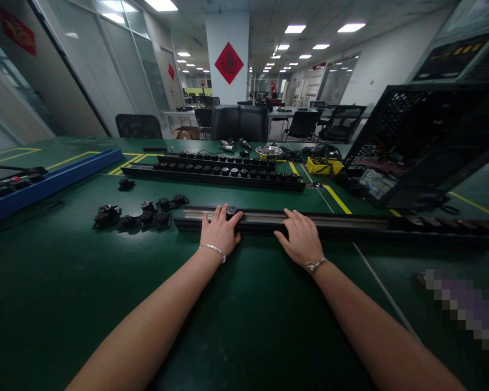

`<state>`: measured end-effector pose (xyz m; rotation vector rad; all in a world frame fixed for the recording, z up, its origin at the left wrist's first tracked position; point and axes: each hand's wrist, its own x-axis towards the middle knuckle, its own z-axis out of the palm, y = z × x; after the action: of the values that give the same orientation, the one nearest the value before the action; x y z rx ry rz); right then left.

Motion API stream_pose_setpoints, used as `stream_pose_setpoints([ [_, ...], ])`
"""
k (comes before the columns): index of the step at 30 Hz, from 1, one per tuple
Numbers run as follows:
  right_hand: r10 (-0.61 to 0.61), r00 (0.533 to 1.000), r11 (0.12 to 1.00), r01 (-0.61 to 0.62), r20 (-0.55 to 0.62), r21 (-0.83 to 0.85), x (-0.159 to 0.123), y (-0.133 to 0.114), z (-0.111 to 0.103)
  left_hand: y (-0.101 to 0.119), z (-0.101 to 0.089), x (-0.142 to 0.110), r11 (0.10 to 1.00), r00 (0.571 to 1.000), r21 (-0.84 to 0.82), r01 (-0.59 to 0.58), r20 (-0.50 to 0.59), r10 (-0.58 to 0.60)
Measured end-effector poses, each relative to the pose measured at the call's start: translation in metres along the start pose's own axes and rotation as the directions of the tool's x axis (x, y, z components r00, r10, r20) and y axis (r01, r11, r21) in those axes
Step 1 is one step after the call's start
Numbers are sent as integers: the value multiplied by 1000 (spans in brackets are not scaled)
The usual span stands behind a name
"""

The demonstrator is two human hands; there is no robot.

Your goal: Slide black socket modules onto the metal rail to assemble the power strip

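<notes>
A long black rail (pixel 261 225) with a silvery channel along its top lies crosswise in front of me. My left hand (pixel 220 233) is at its left part, with fingers curled around a small black module (pixel 231 210) seated in the channel. The module's underside is hidden. Farther right, my right hand (pixel 301 236) grips the same rail, fingers over the top and thumb at the near side. Several loose black modules (pixel 146 216) lie left of the rail's end. At the rail's right part, a row of similar modules (pixel 444 224) shows.
Behind stand black rails (pixel 212 175) filled with modules. A blue rail (pixel 65 179) lies left. At the back are a metal bowl (pixel 268 151) and a yellow tray (pixel 324 165). An open black computer case (pixel 424 141) stands right; a blurred-out phone-like object (pixel 464 304) lies nearer.
</notes>
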<state>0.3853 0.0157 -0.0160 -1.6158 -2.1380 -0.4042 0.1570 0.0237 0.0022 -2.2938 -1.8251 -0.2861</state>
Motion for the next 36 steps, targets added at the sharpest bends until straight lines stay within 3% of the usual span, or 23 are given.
stream_pose_setpoints([
  [6, 8, 1000, 1000, -8, 14, -5, 1, -1, -2, -11, 1, -2, 1000, 1000, 21, -1, -21, 1],
  [14, -4, 1000, 1000, 4, -4, 9, 1, 1, 0, -23, -7, -4, 999, 998, 34, 35, 57, -37],
  [36, -9, 1000, 1000, 9, -15, 8, 1, 1, 2, -62, -10, -10, 994, 992, 88, 71, 97, -79],
])
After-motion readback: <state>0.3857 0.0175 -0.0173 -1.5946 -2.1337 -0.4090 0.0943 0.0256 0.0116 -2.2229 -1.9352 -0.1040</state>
